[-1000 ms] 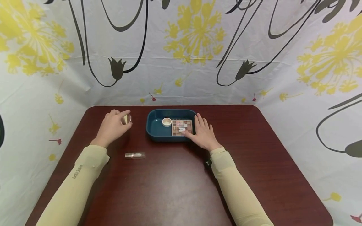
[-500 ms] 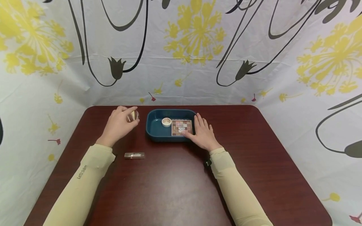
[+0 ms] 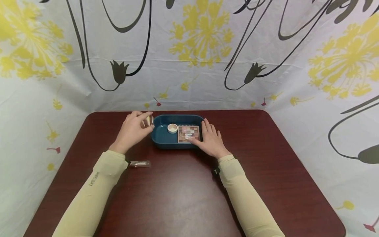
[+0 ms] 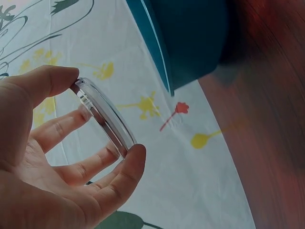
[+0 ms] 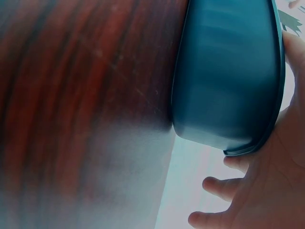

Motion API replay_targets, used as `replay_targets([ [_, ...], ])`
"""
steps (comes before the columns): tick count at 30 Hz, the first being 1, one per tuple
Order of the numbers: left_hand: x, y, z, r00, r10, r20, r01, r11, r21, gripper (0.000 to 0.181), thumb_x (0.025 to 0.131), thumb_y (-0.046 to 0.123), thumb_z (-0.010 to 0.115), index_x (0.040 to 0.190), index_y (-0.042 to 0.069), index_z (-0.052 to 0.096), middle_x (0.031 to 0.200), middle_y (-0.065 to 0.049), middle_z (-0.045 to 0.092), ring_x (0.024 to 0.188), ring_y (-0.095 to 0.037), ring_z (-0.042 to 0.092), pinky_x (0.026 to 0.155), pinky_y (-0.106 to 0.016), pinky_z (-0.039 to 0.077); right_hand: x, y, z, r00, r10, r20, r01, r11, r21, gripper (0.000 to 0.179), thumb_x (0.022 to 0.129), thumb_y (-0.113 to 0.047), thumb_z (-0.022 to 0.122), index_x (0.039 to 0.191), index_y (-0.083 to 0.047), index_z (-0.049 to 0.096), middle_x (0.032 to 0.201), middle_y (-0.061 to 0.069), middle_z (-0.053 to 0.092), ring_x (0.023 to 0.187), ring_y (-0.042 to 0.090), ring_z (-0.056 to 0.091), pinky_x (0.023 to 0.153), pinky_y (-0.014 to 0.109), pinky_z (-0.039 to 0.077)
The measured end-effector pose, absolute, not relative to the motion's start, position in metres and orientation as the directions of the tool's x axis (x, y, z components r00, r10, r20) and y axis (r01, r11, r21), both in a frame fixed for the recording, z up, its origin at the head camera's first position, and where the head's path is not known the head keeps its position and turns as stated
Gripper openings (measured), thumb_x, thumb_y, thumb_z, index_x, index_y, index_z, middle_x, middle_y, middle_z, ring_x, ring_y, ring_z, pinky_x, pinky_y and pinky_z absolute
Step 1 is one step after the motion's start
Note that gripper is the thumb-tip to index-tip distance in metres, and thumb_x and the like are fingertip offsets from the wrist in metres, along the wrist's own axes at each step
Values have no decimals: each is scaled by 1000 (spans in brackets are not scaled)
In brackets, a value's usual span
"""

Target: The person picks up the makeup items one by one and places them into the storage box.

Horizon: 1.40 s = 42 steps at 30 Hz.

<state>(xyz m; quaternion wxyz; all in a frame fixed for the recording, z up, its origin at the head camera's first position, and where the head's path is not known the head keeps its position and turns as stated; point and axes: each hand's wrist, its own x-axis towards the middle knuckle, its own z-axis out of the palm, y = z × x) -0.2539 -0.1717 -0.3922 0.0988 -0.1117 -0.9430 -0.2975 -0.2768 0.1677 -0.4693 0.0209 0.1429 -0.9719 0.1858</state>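
Note:
My left hand [image 3: 130, 131] pinches a thin, round, clear-rimmed compact [image 3: 147, 121] by its edge, at the left end of the blue tray [image 3: 171, 146]. In the left wrist view the compact [image 4: 107, 117] is tilted, between the thumb and fingers, with the tray wall [image 4: 195, 43] just beyond. My right hand [image 3: 211, 143] rests on the tray's right end, its fingers straight along the rim and the thumb reaching over the front edge. Inside the tray lie a small round white pot [image 3: 172, 128] and a square eyeshadow palette [image 3: 188, 132], near the right thumb.
A small clear tube [image 3: 141, 164] lies on the dark red-brown table [image 3: 177, 191] in front of the tray, beside the left cuff. Behind the table hangs a white flower-printed cloth [image 3: 177, 75], which also lines both sides.
My left hand has moved right with the compact, from the table's left side up to the tray's left end. The right hand stays on the tray, and the tray keeps its place.

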Motion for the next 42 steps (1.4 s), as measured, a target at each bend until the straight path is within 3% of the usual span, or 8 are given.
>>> replay_targets([
  [9, -256, -153, -394, -954, 201, 223, 292, 794, 533, 61, 90, 32, 76, 147, 22, 54, 135, -13, 48, 120, -33, 44, 93, -54, 47, -278, 169, -471, -960, -264, 94, -280, 895, -347, 113, 86, -84, 44, 163, -10, 8, 169, 6, -1, 153, 35, 7, 115, 65, 14],
  [18, -258, -145, -397, -941, 268, 206, 337, 786, 518, 60, 90, 32, 77, 146, 21, 56, 129, -10, 50, 116, -29, 46, 86, -48, 48, -278, 168, -470, -958, -268, 102, -287, 889, -358, 114, 85, -84, 45, 163, -9, 8, 169, 8, 1, 153, 36, 7, 115, 65, 14],
  [30, -266, -138, -413, -922, 348, 172, 388, 826, 409, 60, 89, 33, 78, 144, 18, 58, 122, -12, 55, 106, -26, 49, 82, -43, 51, -278, 169, -471, -958, -268, 98, -286, 891, -352, 110, 88, -79, 50, 162, -8, 9, 169, 8, 1, 152, 37, 9, 114, 66, 15],
  [35, -271, -134, -412, -917, 368, 156, 399, 848, 349, 58, 89, 33, 78, 143, 19, 59, 124, -12, 55, 109, -28, 49, 86, -45, 52, -278, 169, -470, -960, -265, 92, -280, 893, -352, 109, 89, -75, 52, 162, -8, 8, 169, 8, -1, 153, 37, 8, 114, 66, 15],
  [42, -273, -128, -415, -889, 442, 121, 458, 866, 202, 60, 88, 31, 80, 143, 21, 60, 130, -16, 51, 114, -31, 47, 87, -46, 54, -278, 168, -471, -958, -269, 98, -286, 894, -344, 114, 85, -84, 44, 162, -8, 8, 169, 9, 1, 152, 37, 9, 115, 65, 16],
])
